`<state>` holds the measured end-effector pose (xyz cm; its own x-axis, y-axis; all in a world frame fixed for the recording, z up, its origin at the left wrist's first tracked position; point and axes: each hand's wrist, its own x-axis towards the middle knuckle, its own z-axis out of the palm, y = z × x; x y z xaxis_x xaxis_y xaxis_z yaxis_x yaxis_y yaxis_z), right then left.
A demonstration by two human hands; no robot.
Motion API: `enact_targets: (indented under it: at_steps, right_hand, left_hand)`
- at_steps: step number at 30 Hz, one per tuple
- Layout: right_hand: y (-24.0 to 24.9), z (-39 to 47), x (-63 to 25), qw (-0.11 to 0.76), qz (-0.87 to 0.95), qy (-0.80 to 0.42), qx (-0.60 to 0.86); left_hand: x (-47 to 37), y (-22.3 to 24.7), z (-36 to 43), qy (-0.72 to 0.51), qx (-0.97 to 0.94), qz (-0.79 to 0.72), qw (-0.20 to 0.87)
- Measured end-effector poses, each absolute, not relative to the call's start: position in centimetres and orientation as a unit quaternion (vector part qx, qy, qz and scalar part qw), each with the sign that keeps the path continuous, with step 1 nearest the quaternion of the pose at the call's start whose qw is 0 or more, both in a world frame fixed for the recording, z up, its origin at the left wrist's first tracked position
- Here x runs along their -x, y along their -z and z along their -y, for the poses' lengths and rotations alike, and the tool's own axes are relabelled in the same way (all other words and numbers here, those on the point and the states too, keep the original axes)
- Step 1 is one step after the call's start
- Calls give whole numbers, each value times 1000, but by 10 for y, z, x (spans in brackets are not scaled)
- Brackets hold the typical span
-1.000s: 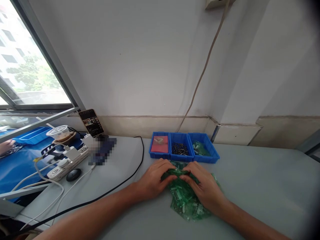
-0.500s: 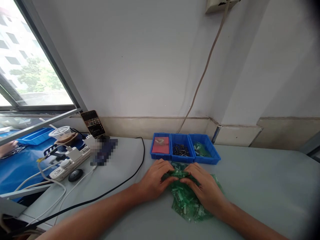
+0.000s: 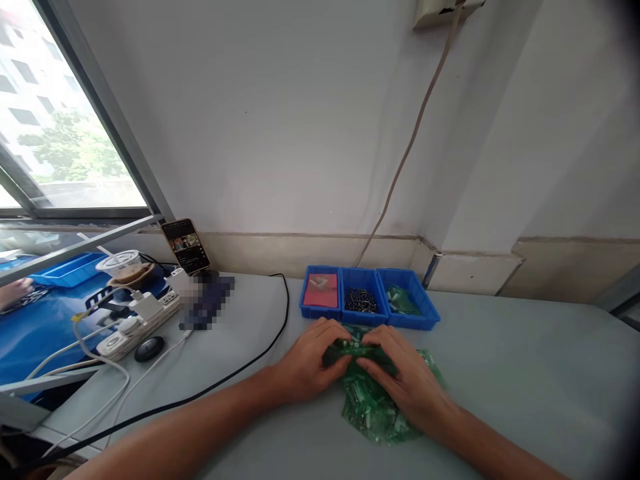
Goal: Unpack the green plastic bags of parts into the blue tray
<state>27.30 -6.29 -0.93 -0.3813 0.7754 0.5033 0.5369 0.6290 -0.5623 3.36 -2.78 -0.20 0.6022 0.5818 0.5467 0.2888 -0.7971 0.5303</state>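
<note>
A pile of green translucent plastic bags [image 3: 373, 413] lies on the grey table, with small pale and shiny pieces showing inside. My left hand [image 3: 317, 357] grips the pile's upper left part, thumb and fingers curled round the green plastic. From the other side my right hand [image 3: 403, 370] pinches the same plastic, its thumb pointing toward my left thumb. The fingertips of both hands are partly buried in the folds. Just beyond them stand three joined blue bins: one with a pink card [image 3: 321, 291], one with dark metal screws [image 3: 361, 301], one with green bags [image 3: 401, 300].
A black cable [image 3: 215, 383] crosses the table on the left. Near it are a power strip [image 3: 145, 320] with plugs, a black mouse-like object [image 3: 149, 349] and a propped phone [image 3: 185, 245]. Past a metal rail, another person's hand [image 3: 15, 293] shows beside a lidded cup [image 3: 123, 265].
Both hands keep hold of the green plastic and have shifted only slightly. My right thumb and fingers sit a little further left, and the view has tilted a touch.
</note>
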Motion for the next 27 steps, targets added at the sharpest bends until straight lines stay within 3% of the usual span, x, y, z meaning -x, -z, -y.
enact_targets:
  at_steps: [10, 17, 22, 27]
  right_hand:
    - [9, 60, -272, 372, 781, -171, 472]
    - [12, 64, -274, 411, 716, -195, 530]
    - [12, 60, -275, 428, 745, -177, 480]
    - [12, 62, -274, 409, 750, -205, 477]
  left_hand:
    - [-34, 11, 25, -367, -865, -300, 164]
    - [-34, 6, 23, -348, -861, -324, 179]
    - [-32, 3, 26, -372, -853, -307, 199]
    - [-30, 13, 26, -385, -874, -259, 143]
